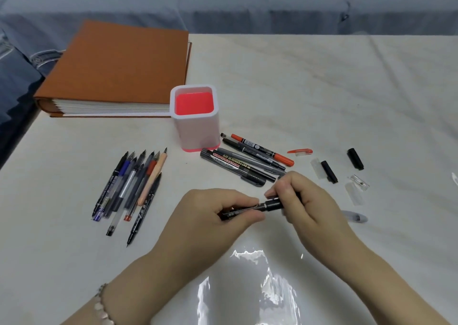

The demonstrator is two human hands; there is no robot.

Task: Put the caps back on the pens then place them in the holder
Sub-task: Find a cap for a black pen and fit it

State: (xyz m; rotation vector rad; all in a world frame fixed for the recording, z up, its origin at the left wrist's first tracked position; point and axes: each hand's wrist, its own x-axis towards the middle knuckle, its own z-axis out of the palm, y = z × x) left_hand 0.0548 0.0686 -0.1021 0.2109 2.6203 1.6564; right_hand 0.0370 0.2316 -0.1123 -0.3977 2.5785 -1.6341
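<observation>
My left hand grips the barrel of a black pen low over the table. My right hand holds a black cap at the pen's right end; the cap sits over the tip. The white holder with a red inside stands upright behind my hands, nothing in it. Left of it lie several uncapped pens side by side. Several capped markers lie just right of the holder. Loose caps lie at the right: a red one, black ones, clear ones.
A thick orange binder lies at the back left, touching the holder's side. The table has a white glossy cover. A grey cap lies right of my right wrist. A blue-grey sofa runs behind the table.
</observation>
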